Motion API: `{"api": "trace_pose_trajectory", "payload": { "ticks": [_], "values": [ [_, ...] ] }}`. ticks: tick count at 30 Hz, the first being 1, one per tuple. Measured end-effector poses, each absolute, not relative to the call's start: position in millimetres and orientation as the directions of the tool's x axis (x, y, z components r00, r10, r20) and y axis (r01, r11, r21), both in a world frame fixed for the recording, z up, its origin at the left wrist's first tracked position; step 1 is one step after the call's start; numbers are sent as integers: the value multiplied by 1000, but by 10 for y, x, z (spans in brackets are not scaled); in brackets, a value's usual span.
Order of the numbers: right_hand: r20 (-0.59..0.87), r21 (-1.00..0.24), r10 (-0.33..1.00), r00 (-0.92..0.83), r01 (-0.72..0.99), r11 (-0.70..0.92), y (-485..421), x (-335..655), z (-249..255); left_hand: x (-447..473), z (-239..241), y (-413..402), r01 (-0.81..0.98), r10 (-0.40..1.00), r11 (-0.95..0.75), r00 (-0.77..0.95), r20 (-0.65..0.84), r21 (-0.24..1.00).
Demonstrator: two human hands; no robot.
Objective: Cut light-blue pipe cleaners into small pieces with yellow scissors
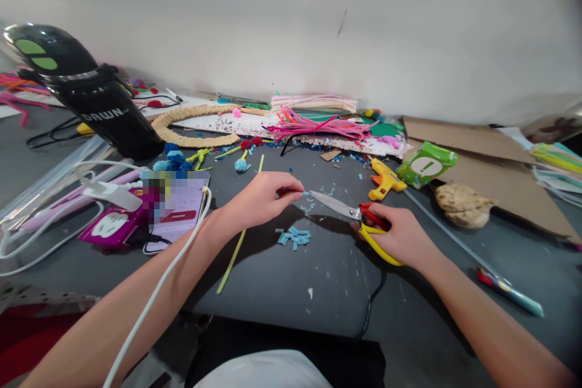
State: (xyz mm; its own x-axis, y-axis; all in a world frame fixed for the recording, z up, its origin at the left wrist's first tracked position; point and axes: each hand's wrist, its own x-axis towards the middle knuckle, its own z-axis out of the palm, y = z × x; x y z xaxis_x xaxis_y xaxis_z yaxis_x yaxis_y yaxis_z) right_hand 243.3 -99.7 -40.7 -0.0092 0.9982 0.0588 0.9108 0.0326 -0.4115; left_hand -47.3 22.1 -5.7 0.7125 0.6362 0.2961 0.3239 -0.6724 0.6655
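Observation:
My right hand point(400, 235) is closed round the yellow and red handles of a pair of scissors point(339, 205), whose metal blades point left. My left hand point(264, 197) pinches a tiny light-blue piece point(305, 193) right at the blade tips. Below the blades lies a small heap of cut light-blue bits point(293, 236) on the dark grey table point(291, 291). A long yellow-green stick point(239, 242) lies under my left wrist.
A yellow glue gun point(384, 180) and a green packet point(425, 165) lie behind my right hand. Pink pipe cleaners point(318, 126), a woven ring point(191, 124), pompoms, a black appliance point(86, 91), a phone with white cable point(177, 212), cardboard point(491, 163) and a pen point(509, 288) surround the work spot.

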Motion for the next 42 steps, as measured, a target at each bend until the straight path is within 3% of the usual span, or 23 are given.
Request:
{"api": "trace_pose_trajectory", "payload": {
  "ticks": [27,35,42],
  "values": [
    [46,-357,998,-48,932,62,-975,2417,-333,-472,-79,211,336,628,-684,722,289,648],
    [63,-446,998,16,895,14,-995,2409,-389,-471,-86,229,347,629,-691,722,289,634],
    [39,-416,999,-1,909,17,-988,2408,-379,-465,-84,225,344,624,-692,727,286,635]
  ]
}}
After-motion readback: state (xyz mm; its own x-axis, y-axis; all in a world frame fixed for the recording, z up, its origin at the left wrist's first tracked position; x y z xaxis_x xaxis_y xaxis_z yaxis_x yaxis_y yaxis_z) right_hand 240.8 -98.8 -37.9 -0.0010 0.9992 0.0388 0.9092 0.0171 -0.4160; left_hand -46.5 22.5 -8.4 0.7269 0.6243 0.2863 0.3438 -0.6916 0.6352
